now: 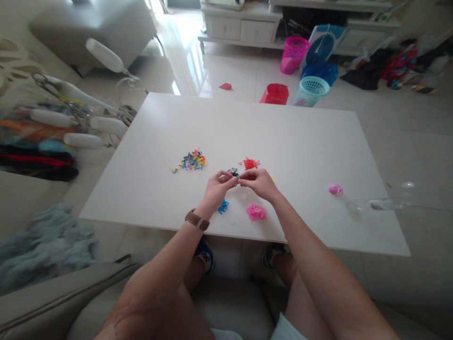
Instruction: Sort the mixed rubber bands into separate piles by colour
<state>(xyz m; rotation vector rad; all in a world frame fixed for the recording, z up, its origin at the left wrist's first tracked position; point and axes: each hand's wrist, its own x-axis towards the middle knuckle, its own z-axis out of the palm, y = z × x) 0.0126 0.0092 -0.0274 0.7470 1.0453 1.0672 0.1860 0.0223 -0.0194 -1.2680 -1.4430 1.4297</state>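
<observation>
While I sit at the white table [300,141], which fills most of my view, three containers stand on the floor beyond its far edge: a pink basket [293,54], a teal basket [310,91] and a red bin [275,93] just beside it; what lies in them I cannot tell from here. Nearer, my left hand [218,186] and right hand [260,182] meet over the table's middle, fingertips pinched together from both sides on a small coloured piece [238,178]. Loose heaps lie around them, sorted by colour: a mixed-colour pile [192,160] off to the left, a pink pile [255,211] and a blue pile [222,206] under my wrists, a red pile [251,163] and a black pile [232,171] just beyond my fingers. A single pink bit [335,190] lies well apart to the right.
</observation>
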